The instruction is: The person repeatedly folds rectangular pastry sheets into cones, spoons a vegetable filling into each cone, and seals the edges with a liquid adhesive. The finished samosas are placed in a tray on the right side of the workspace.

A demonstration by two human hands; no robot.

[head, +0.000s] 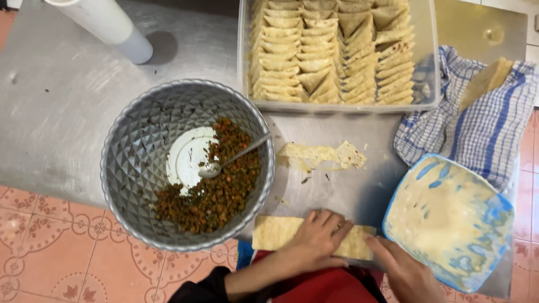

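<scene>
A pale strip of pastry dough (272, 232) lies flat at the near edge of the steel table (50, 106). My left hand (317, 238) presses down on its middle, fingers spread flat. My right hand (404, 275) touches the strip's right end, beside a blue bowl smeared with pale paste (449, 219). A large grey faceted bowl (135, 146) to the left holds brown minced filling with green bits (219, 191) and a metal spoon (230, 160).
A clear tub (429, 56) packed with several folded pastry triangles stands at the back. Torn pastry scraps (323, 154) lie mid-table. A blue checked cloth (477, 129) covers more pastry sheets at right. A white tube (109, 25) stands back left. Tiled floor (50, 252) lies below.
</scene>
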